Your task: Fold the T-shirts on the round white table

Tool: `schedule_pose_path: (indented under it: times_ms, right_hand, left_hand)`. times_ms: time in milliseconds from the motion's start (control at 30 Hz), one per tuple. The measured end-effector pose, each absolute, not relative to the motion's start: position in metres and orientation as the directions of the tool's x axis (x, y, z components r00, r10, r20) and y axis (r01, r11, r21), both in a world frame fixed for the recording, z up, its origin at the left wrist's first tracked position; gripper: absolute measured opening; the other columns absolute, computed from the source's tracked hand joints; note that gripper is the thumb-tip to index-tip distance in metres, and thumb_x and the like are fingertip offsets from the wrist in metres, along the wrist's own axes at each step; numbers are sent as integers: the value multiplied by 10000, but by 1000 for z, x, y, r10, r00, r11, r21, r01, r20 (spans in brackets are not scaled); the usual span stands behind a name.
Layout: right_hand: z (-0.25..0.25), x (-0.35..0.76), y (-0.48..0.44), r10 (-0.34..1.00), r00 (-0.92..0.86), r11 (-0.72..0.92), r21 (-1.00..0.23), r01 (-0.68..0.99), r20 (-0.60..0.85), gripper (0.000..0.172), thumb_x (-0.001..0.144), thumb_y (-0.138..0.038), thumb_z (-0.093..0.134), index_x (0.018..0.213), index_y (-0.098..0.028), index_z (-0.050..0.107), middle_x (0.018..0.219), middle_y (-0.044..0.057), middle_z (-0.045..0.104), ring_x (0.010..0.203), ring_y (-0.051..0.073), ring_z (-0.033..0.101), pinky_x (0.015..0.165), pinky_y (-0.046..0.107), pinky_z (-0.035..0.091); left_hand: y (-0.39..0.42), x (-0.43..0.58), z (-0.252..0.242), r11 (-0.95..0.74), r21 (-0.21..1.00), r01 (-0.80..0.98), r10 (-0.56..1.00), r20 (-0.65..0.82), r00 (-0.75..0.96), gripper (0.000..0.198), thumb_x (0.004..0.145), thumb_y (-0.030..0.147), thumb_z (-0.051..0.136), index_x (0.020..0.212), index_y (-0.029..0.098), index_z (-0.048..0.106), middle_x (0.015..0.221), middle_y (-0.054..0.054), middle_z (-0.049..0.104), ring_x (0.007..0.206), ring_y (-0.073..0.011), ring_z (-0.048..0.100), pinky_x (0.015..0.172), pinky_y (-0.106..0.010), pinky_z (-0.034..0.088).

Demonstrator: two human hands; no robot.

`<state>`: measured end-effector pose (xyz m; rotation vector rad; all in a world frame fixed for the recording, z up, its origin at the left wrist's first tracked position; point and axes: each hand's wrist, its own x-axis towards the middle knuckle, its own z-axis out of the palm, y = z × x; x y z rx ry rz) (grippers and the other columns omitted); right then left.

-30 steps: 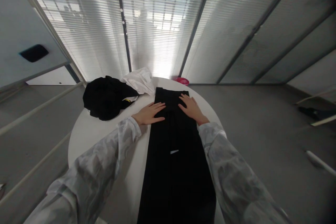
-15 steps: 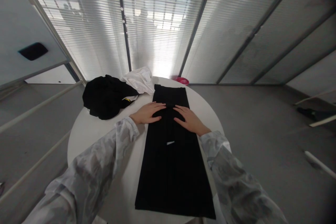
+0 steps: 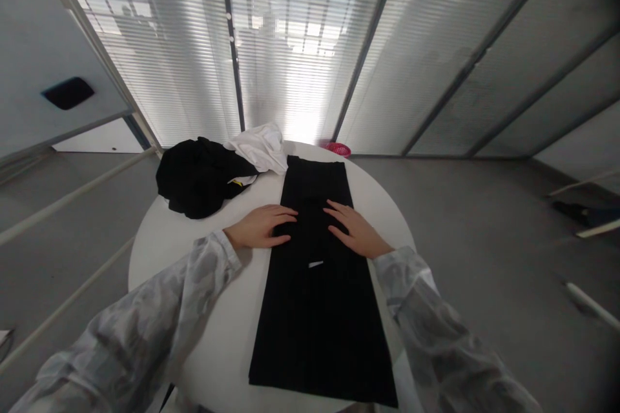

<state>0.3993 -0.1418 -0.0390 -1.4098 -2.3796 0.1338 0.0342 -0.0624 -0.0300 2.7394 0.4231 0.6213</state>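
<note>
A long black garment point(image 3: 320, 329), folded into a flat strip, lies lengthwise on a round white table point(image 3: 203, 329). Its near end reaches the table's front edge, and a small white tag or patch point(image 3: 316, 264) shows near its middle. My left hand point(image 3: 264, 226) rests on the garment's left edge with the fingers stretched out. Over on the right side, my right hand point(image 3: 356, 230) lies flat on the same cloth, fingers spread. Neither hand grips the fabric. Whether the garment is trousers or something else I cannot tell.
At the table's back left sits a crumpled black cloth point(image 3: 194, 177) with a yellow mark, touching a white cloth point(image 3: 261, 147). Beyond the far edge is a pink basket point(image 3: 338, 149). Glass panels with blinds stand behind, and pale rails point(image 3: 72, 197) run at left.
Both hands have slid a little toward me along the garment and moved farther apart. The garment itself lies as before.
</note>
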Motion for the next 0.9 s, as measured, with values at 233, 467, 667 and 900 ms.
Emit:
schedule_pose_path:
  times_ms: [233, 467, 667, 900]
  right_hand:
    - [-42, 451, -185, 863, -398, 498, -388, 776, 311, 527, 1038, -163, 455, 1453, -358, 714, 1575, 26, 682, 1484, 288, 629, 1277, 605, 505]
    - [-45, 464, -178, 879, -356, 463, -387, 798, 317, 402, 1087, -299, 543, 1435, -370, 732, 1591, 30, 674, 1518, 310, 602, 1296, 613, 497]
    - [-39, 442, -163, 850, -359, 495, -351, 795, 384, 290, 1093, -338, 568, 1263, -333, 803, 1455, 46, 760, 1442, 305, 660, 1255, 594, 527]
    - [-43, 444, -171, 864, -276, 457, -428, 779, 421, 254, 1086, -343, 567, 1206, -303, 787, 1266, 68, 828, 1216, 311, 775, 1138, 558, 601]
  left_hand:
    - [-65, -11, -32, -894, 389, 222, 377, 385, 842, 443, 1026, 221, 609, 1432, 321, 753, 1520, -68, 728, 1372, -252, 719, 1231, -441, 555]
    - [-46, 8, -41, -872, 390, 296, 451, 400, 798, 420, 1085, 388, 648, 1487, 283, 710, 1583, -97, 679, 1446, -272, 663, 1257, -466, 527]
    - [-46, 20, -39, -871, 350, 346, 479, 444, 757, 284, 1129, 353, 559, 1268, 287, 798, 1425, -71, 770, 1367, -255, 704, 1206, -458, 556]
    - [-55, 17, -29, -854, 421, 306, 481, 416, 772, 258, 1127, 320, 520, 1192, 244, 758, 1188, -101, 797, 1132, -256, 745, 1084, -426, 564]
